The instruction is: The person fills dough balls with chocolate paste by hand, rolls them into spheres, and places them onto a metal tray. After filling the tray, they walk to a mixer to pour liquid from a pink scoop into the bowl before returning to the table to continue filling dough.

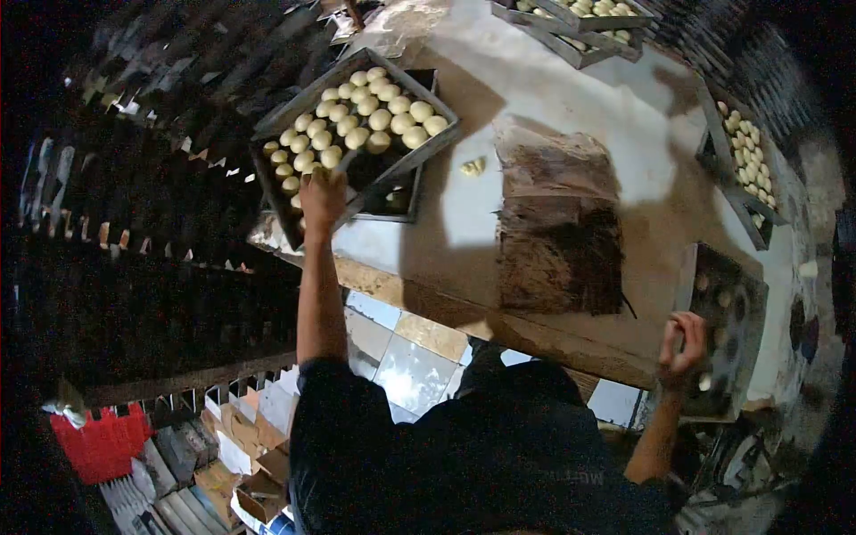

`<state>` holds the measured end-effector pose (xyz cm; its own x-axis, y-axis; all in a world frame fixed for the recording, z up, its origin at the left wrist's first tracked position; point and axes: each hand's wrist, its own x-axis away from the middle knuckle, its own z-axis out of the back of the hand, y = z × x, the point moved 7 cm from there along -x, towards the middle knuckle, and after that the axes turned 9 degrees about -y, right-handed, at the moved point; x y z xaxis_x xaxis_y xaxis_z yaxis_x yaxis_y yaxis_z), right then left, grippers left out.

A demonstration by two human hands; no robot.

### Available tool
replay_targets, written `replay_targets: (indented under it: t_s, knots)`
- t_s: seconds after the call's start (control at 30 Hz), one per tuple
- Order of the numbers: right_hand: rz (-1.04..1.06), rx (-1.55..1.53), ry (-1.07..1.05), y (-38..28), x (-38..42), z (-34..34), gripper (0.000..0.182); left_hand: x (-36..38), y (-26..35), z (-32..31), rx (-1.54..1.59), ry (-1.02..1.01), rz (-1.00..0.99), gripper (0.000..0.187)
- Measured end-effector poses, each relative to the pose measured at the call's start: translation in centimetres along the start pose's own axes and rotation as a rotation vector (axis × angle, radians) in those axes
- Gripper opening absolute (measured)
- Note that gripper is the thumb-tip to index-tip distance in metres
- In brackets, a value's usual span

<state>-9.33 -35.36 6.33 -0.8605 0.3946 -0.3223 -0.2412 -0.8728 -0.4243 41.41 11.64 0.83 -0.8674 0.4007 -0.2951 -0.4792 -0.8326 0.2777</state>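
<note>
Rows of pale round dough balls [357,138] fill most of a dark rectangular tray [434,145] at the upper left, which rests tilted on another tray. My left hand [323,198] reaches over this tray's near side, its fingers closed around a dough ball at their tips; the back of the hand partly hides the grip. On the right, my right hand [683,346] hovers at the near left edge of a second tray [727,357] with a few dough balls in it. Its fingers are loosely curled, apart from the thumb, with nothing visible between them.
Small dough scraps [473,167] lie beside a worn brown sheet [559,223] on the floury table [464,223]. More filled trays stand at the back [580,55] and far right [765,234]. Cardboard and a red bag [105,443] are below left.
</note>
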Motion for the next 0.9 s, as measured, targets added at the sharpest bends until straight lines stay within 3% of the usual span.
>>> replay_targets:
  t_s: [0.03,0.07,0.1,0.13,0.17,0.2,0.23,0.3,0.33,0.4,0.43,0.47,0.5,0.53,0.57,0.67,0.8,0.83,0.9]
  knots:
    - [-0.042,-0.073,-0.010,-0.8,-0.8,-0.7,0.027,1.7,6.2,2.6,0.080,0.113,0.046,0.026]
    - [-0.090,-0.145,-0.019,-1.8,-1.5,-1.4,0.030,3.8,11.6,4.1,0.419,0.161,0.012,0.027]
    - [-0.098,-0.257,-0.080,-2.9,-2.2,-2.6,0.031,5.7,15.6,3.6,0.432,0.151,-0.043,0.032]
    - [-0.108,-0.373,-0.138,-4.0,-2.9,-3.6,0.032,7.4,18.8,1.1,0.806,0.097,-0.110,0.037]
    - [-0.139,-0.551,-0.268,-5.4,-3.7,-4.6,0.028,9.2,24.2,1.0,0.788,-0.014,-0.063,0.039]
    - [-0.154,-0.698,-0.346,-5.8,-3.6,-5.9,0.030,11.1,29.7,1.2,0.918,-0.086,-0.136,0.045]
    - [-0.163,-0.851,-0.422,-6.0,-3.3,-7.1,0.033,13.0,33.7,-0.6,0.997,-0.279,-0.146,0.058]
    - [-0.305,-1.141,-0.515,-6.2,-3.1,-7.2,0.033,16.1,42.1,0.2,0.983,-0.441,-0.382,0.078]
    - [-0.246,-1.180,-0.414,-5.6,-3.3,-5.5,0.033,17.2,45.0,0.0,1.095,-0.591,-0.412,0.086]
    - [-0.129,-1.248,-0.209,-4.0,-3.2,-2.2,0.033,17.7,47.7,2.0,0.990,-0.328,-0.529,0.094]
    - [0.071,-1.117,-0.030,-3.2,-3.5,-0.4,0.040,18.2,48.3,1.1,1.211,-0.397,-0.378,0.095]
    - [0.254,-0.818,-0.047,-3.2,-3.1,1.6,0.044,18.8,48.9,0.2,1.425,-0.461,-0.212,0.097]
    - [0.334,-0.877,-0.076,-3.8,-2.8,2.4,0.045,19.2,49.1,-0.5,1.327,-0.507,-0.245,0.081]
    - [0.415,-0.937,-0.105,-4.9,-2.4,3.1,0.046,19.8,49.9,0.1,1.390,-0.475,-0.105,0.060]
    - [0.427,-0.843,-0.148,-5.2,-1.9,4.0,0.048,20.5,50.2,0.0,1.411,-0.403,-0.055,0.052]
    - [0.195,-1.459,-0.022,-2.8,-1.0,4.2,0.049,22.2,51.4,0.0,1.488,-0.310,0.045,0.042]
    - [-0.002,-1.333,-0.021,-3.1,0.6,5.1,0.044,23.9,51.7,-0.8,1.633,-0.380,0.095,0.042]
    - [0.092,-1.194,0.115,-3.0,0.9,4.9,0.044,24.1,51.9,0.1,1.618,-0.350,-0.006,0.041]
    - [0.333,-0.833,0.093,-5.0,1.2,6.2,0.045,24.6,51.4,1.4,1.545,-0.308,-0.080,0.040]
